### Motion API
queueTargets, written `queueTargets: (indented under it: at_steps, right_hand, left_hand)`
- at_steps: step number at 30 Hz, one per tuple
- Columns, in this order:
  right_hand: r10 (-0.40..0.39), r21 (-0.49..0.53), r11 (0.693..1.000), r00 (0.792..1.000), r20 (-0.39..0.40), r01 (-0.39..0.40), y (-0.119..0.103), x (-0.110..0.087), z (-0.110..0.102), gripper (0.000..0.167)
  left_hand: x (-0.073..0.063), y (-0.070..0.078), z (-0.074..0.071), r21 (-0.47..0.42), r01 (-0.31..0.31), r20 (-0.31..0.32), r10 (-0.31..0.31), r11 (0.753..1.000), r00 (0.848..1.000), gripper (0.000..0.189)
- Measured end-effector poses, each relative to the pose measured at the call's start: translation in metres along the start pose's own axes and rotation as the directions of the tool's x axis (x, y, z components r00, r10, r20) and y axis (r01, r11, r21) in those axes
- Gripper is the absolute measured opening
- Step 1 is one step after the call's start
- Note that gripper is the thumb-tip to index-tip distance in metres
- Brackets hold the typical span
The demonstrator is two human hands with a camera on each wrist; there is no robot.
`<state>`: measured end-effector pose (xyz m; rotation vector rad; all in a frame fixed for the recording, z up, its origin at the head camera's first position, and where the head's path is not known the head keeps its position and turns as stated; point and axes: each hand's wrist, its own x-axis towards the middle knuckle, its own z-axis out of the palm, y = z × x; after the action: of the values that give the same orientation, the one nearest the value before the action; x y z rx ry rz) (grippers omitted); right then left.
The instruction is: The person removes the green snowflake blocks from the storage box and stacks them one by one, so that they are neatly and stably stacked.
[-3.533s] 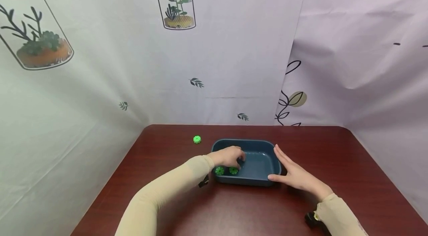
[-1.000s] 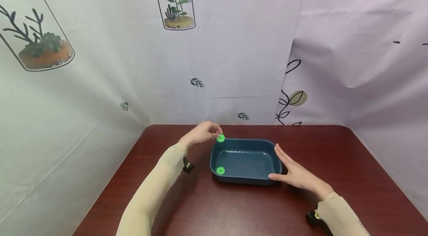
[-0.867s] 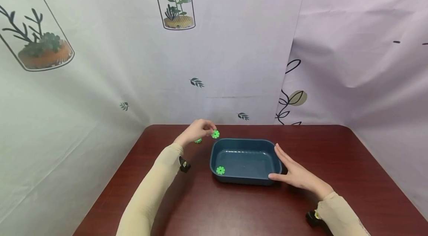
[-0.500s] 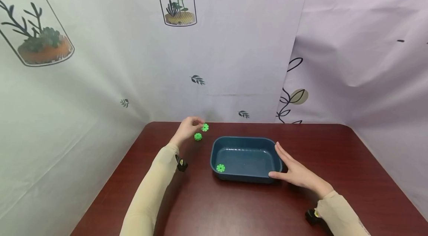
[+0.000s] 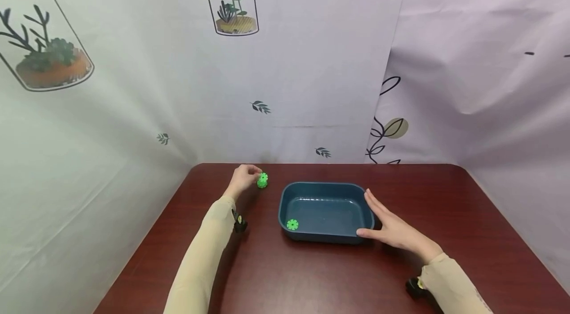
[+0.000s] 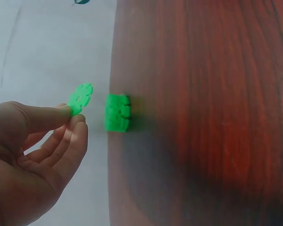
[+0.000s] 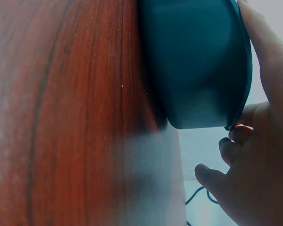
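Observation:
My left hand [image 5: 242, 178] is at the far left of the table, pinching a thin green flower-shaped disc [image 6: 81, 98] between thumb and index finger. Just beside that disc, a short stack of similar green discs [image 6: 117, 113] stands on the table; in the left wrist view a gap separates them. One more green disc [image 5: 292, 225] lies in the front left corner of the blue rectangular tray [image 5: 327, 237]. At the tray's right end, my right hand [image 5: 398, 231] rests with thumb and fingers spread along the rim. The tray's outer wall [image 7: 198, 70] fills the upper right wrist view.
The dark red-brown wooden table [image 5: 311, 279] has its far edge close behind the stack. A pale printed cloth [image 5: 320, 81] hangs behind and on both sides. Each wrist carries a small black camera mount [image 5: 239, 221].
My left hand has taken a green disc out of the tray and carried it over the rim, left to the stack. One disc stays in the tray. My right hand has kept its place.

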<state>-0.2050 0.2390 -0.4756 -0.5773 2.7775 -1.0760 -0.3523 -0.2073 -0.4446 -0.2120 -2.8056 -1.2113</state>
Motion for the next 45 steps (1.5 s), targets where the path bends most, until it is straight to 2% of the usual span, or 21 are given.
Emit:
queueTargets:
  at_steps: [9, 19, 30, 38, 41, 45]
  right_hand:
    - [-0.005, -0.002, 1.000, 1.000, -0.002, 0.005, -0.001, 0.000, 0.000, 0.111]
    - [-0.003, -0.001, 1.000, 1.000, 0.003, 0.003, -0.001, 0.001, -0.001, 0.112]
    - [-0.001, 0.002, 1.000, 1.000, 0.005, 0.001, -0.001, 0.001, -0.002, 0.111]
    - [-0.006, -0.002, 1.000, 1.000, 0.003, 0.006, -0.001, 0.000, -0.001, 0.111]
    - [-0.006, 0.000, 1.000, 1.000, 0.006, 0.006, 0.000, 0.001, -0.001, 0.111]
    - [-0.007, -0.003, 1.000, 1.000, 0.001, 0.007, 0.001, 0.001, -0.001, 0.111]
  left_hand:
    - [0.000, -0.006, 0.003, -0.012, 0.025, -0.014, -0.025, 1.000, 1.000, 0.017]
    - [0.000, -0.015, 0.007, -0.002, 0.058, 0.002, -0.058, 0.998, 0.998, 0.019]
    - [0.002, -0.011, 0.009, 0.003, 0.084, -0.004, -0.084, 0.996, 0.996, 0.020]
    - [0.003, -0.014, 0.009, 0.010, 0.089, -0.024, -0.089, 0.996, 0.996, 0.020]
    - [0.004, -0.014, 0.008, 0.041, 0.084, 0.011, -0.084, 0.996, 0.996, 0.024]
    - [0.004, -0.014, 0.008, 0.081, 0.052, 0.105, -0.060, 0.995, 0.993, 0.040]
